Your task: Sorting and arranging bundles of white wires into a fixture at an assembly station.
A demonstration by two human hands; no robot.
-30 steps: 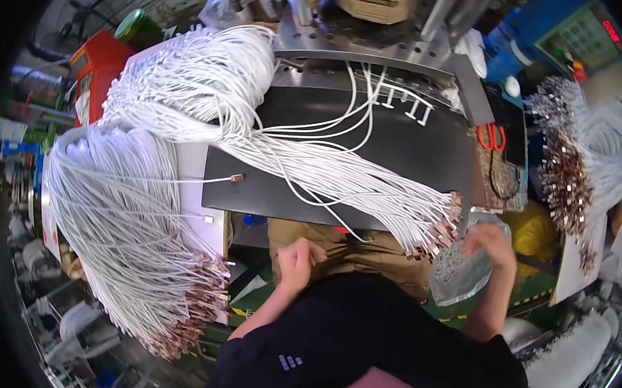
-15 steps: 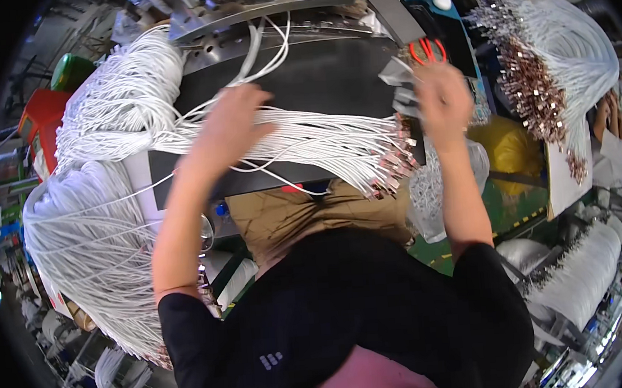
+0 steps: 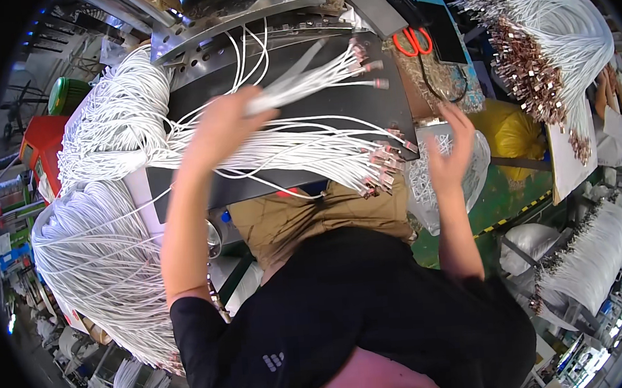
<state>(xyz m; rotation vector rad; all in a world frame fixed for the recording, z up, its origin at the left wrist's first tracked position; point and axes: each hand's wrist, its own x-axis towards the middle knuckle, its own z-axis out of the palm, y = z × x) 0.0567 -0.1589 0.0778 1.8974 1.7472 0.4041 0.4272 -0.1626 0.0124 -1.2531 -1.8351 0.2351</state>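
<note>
My left hand (image 3: 228, 128) is closed around a bunch of white cables (image 3: 300, 84) and holds it over the black work surface (image 3: 252, 176). The free ends of this bunch, with small connectors, point right. Just below it, a second bundle of white cables (image 3: 308, 151) lies across the surface, its copper-coloured connectors (image 3: 383, 164) at the right edge. A blurred greyish strip (image 3: 305, 63) shows above the held bunch. My right hand (image 3: 454, 144) is open with fingers apart, over a clear plastic bag of small white pieces (image 3: 427, 204), and nothing shows in it.
Red-handled scissors (image 3: 413, 41) lie at the back right beside a grey bar (image 3: 370, 6). A perforated metal plate (image 3: 241, 15) stands at the back. Large cable heaps (image 3: 103, 259) fill the left. A hanging cable bundle (image 3: 559, 32) and a yellow bag (image 3: 509, 133) are on the right.
A bunch of cables has come up off the surface in my left hand, separate from the lower bundle. My right hand has moved down, away from the scissors, towards the clear bag.
</note>
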